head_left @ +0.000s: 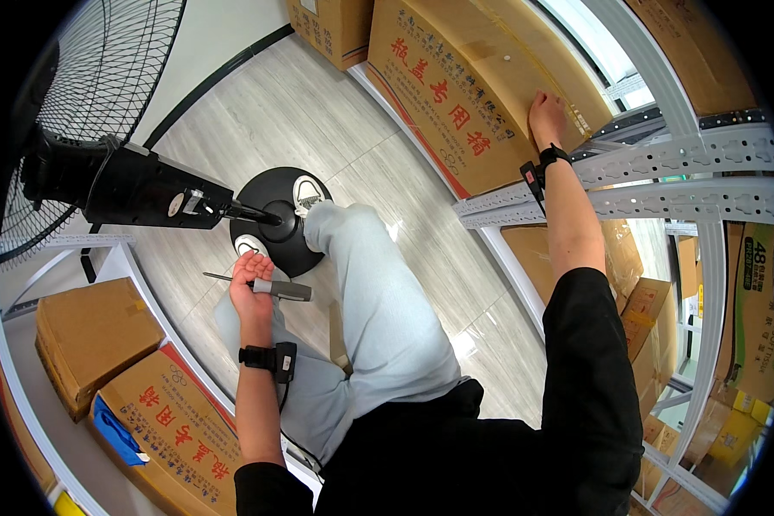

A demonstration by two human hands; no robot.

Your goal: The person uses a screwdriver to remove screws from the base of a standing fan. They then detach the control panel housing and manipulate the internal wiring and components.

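Note:
My left hand (251, 279) is closed around a screwdriver with a grey and black handle (285, 290); its thin dark shaft points left, over my lap. My right hand (548, 120) reaches out to a large brown cardboard box (499, 69) on the shelf at the upper right. Its fingers are curled against the top of the box, near a strip of tape. What lies under those fingertips, if anything, is hidden. Each wrist carries a black strap with a small device.
A black standing fan (146, 185) on a round base (254, 202) stands at the left, my shoes by it. White metal shelving (662, 163) runs along the right with more boxes. Further cardboard boxes (95, 331) sit on a low shelf at the lower left, one with a blue item.

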